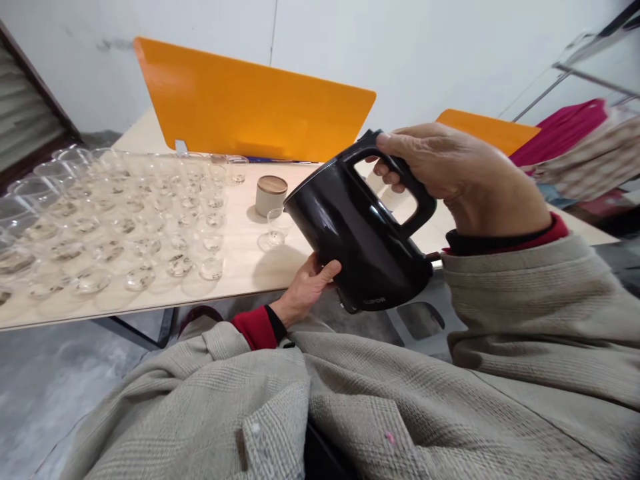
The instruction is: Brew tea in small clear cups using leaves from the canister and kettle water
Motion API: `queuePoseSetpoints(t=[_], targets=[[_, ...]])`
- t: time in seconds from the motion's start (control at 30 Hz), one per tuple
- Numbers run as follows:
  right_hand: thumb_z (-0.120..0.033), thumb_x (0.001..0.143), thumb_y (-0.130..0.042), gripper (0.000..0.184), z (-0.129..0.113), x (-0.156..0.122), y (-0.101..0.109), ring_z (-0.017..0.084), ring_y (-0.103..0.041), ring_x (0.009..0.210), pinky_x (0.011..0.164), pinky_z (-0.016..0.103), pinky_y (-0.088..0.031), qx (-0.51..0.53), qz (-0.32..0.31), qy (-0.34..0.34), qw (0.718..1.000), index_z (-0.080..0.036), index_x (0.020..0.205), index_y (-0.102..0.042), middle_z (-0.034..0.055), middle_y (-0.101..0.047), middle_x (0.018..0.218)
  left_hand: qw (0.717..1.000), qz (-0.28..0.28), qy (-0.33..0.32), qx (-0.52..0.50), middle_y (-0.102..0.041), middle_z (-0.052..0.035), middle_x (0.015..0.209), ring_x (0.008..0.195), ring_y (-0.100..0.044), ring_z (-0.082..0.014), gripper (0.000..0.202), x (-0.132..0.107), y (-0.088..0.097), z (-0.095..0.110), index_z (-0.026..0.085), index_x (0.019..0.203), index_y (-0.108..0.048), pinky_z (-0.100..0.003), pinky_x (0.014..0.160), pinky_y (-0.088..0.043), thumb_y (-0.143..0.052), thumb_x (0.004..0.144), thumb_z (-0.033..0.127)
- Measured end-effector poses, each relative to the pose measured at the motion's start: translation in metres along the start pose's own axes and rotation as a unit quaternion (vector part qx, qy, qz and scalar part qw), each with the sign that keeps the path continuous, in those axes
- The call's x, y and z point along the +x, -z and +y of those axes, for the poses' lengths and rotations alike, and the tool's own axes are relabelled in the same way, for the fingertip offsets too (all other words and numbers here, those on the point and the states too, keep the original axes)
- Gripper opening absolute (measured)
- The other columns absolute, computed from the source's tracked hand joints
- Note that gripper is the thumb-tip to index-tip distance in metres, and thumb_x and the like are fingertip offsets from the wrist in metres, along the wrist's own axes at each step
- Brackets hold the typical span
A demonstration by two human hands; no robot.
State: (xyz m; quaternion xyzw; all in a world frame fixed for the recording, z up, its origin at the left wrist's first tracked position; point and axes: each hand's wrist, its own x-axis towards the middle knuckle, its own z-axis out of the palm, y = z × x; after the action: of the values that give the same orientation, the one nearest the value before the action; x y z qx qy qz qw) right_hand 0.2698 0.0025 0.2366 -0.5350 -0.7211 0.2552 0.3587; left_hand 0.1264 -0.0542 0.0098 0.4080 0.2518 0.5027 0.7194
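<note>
Item in hand: a glossy black plastic electric kettle (357, 233), held in the air over the near edge of the pale wooden table (240, 267), tilted with its spout towards the table.
Right hand: we find the right hand (450, 177) closed around the loop handle, fingers curled together through it, thumb laid along the top.
Left hand: the left hand (307, 287) cups the kettle's lower wall from beneath. One digit lies flat on the wall. The rest are hidden, so we cannot tell their spread.
Nearest vessel: a small clear stemless glass (276, 228) stands just beside the spout, apart from the rest.
Handling, our judgement: tilt slowly from the handle, let the lower hand steady the weight, and hold the spout directly above the small glass rim, which leaves little margin.
Count, kettles: one.
Count, canisters: one beige cylindrical canister with a wooden lid (271, 193), just behind the glass.
Count, panels: two upright orange plastic panels (250, 107), well apart.
Count, glasses: the rows of clear glasses (125, 220) hold several dozen; glare prevents an exact figure.
</note>
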Motion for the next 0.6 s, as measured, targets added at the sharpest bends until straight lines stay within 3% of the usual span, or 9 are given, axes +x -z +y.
queuePoseSetpoints(t=[0.1,0.33,0.6], targets=[[-0.023,0.112,-0.053,0.050,-0.006,0.009,-0.006,0.005,-0.046,0.044,0.042,0.016,-0.033,-0.066,-0.009,-0.028,0.997,-0.018,0.063,-0.060,-0.0021,-0.054,0.055,1.000,0.005,0.005,-0.009,-0.066,-0.0166,0.151,0.137,-0.063,-0.0365,0.077,0.004,0.003,0.002,0.020,0.141,-0.062,-0.058,0.106,-0.062,-0.084,0.083,0.065],[-0.022,0.110,-0.052,0.048,-0.014,0.032,-0.018,0.005,-0.041,0.039,0.036,0.018,-0.029,-0.108,0.004,-0.113,0.988,-0.019,0.063,-0.058,-0.0020,-0.053,0.054,0.999,0.015,0.012,-0.048,-0.062,-0.0163,0.156,0.142,-0.059,-0.0389,0.069,0.007,0.005,0.008,0.019,0.135,-0.067,-0.059,0.105,-0.064,-0.086,0.083,0.061],[-0.029,0.108,-0.056,0.043,0.009,0.059,-0.020,0.007,-0.045,0.041,0.036,0.020,-0.030,-0.115,-0.008,-0.103,0.988,-0.018,0.066,-0.060,0.0001,-0.056,0.057,0.997,0.015,0.014,-0.072,-0.061,-0.0160,0.158,0.146,-0.056,-0.0387,0.064,0.007,0.006,0.005,0.019,0.132,-0.070,-0.058,0.107,-0.063,-0.085,0.085,0.060]])
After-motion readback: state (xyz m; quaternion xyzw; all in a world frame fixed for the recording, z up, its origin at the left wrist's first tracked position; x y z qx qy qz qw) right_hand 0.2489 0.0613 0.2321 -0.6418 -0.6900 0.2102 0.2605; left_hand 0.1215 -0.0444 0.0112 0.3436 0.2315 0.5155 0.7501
